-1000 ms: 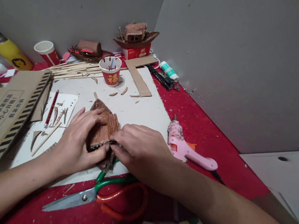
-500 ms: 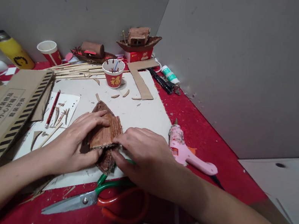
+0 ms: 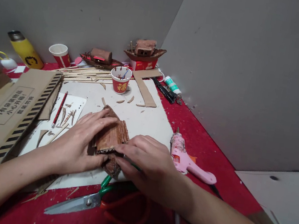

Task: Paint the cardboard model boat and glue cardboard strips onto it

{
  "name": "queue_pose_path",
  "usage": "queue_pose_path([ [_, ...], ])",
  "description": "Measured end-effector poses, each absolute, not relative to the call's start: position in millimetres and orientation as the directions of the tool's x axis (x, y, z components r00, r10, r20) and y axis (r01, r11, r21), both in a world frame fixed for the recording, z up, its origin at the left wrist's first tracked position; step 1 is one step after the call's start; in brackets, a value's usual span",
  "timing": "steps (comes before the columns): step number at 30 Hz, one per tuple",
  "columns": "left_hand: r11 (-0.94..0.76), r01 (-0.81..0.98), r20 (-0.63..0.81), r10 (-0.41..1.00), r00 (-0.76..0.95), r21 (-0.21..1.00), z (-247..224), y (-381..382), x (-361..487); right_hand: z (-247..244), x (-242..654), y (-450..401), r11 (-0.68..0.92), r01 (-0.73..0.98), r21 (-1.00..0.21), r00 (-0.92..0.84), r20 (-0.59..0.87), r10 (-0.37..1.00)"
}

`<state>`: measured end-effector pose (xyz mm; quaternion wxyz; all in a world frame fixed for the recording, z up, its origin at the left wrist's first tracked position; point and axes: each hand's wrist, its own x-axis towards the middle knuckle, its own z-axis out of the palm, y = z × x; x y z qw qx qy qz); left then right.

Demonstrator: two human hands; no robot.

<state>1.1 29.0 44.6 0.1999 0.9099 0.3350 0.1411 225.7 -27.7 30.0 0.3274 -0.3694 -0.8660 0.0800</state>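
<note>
A small brown model boat (image 3: pixel 111 136) with a ridged cardboard roof lies between my hands over the white board. My left hand (image 3: pixel 81 142) grips it from the left, fingers across the roof and thumb low at the near end. From the right, my right hand (image 3: pixel 144 161) pinches the near edge of the roof with thumb and forefinger. Just below the boat lie scissors (image 3: pixel 88 202) with green and red handles, partly in shadow. A pink glue gun (image 3: pixel 187 158) rests to the right of my right hand.
A printed cardboard sheet (image 3: pixel 14 112) lies at left, near a red pencil (image 3: pixel 59 109) and scraps. Behind stand a paper cup (image 3: pixel 120 80), thin sticks (image 3: pixel 87 74), two finished model boats (image 3: pixel 145 52), a second cup (image 3: pixel 60 55) and a yellow bottle (image 3: pixel 26 50). Grey walls bound the table.
The whole view has shifted, so things appear slightly lower and mostly further right. Both hands keep hold of the boat; the right fingers have moved slightly along the roof's near edge.
</note>
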Motion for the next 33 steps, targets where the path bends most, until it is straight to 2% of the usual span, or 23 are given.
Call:
queue_pose_path([
  [2,-0.695,0.566,0.073,0.658,0.750,0.443,49.2,29.6,-1.4,37.7,227.5,-37.7,0.720,0.542,-0.433,-0.529,0.490,0.693],
  [4,-0.691,0.582,0.028,0.654,0.756,0.429,52.2,30.1,-3.4,40.7,227.5,-50.8,0.708,0.579,-0.404,-0.600,0.377,0.705],
  [6,-0.689,0.590,0.003,0.652,0.759,0.421,51.9,30.7,-4.4,37.3,225.4,-64.4,0.704,0.663,-0.254,-0.681,0.186,0.708],
  [8,-0.695,0.582,0.006,0.644,0.765,0.423,49.0,31.3,-4.6,29.7,222.1,-75.6,0.715,0.698,-0.045,-0.713,0.047,0.700],
  [11,-0.698,0.563,0.042,0.644,0.764,0.443,43.4,31.9,-3.9,18.6,219.0,-82.9,0.690,0.722,0.059,-0.686,-0.074,0.724],
  [13,-0.684,0.559,0.058,0.655,0.753,0.469,40.8,32.1,-3.4,15.9,219.6,-82.0,0.663,0.747,0.042,-0.660,-0.076,0.748],
  [16,-0.660,0.554,0.059,0.668,0.742,0.508,39.0,32.7,-3.5,20.5,221.6,-79.3,0.659,0.751,-0.043,-0.660,-0.032,0.750],
  [20,-0.675,0.527,0.080,0.651,0.755,0.516,36.2,34.3,-4.9,33.4,218.0,-86.2,0.630,0.769,-0.108,-0.639,-0.136,0.757],
  [23,-0.680,0.520,0.091,0.648,0.756,0.516,32.0,35.6,-5.9,36.4,210.8,-95.5,0.620,0.779,-0.097,-0.626,-0.195,0.755],
  [29,-0.685,0.506,0.109,0.643,0.758,0.524,26.5,35.2,-5.9,31.3,197.8,-96.9,0.643,0.765,0.041,-0.616,-0.246,0.749],
  [33,-0.671,0.508,0.102,0.652,0.752,0.540,26.3,34.3,-6.6,36.1,210.2,-106.6,0.665,0.747,0.008,-0.627,-0.328,0.707],
])
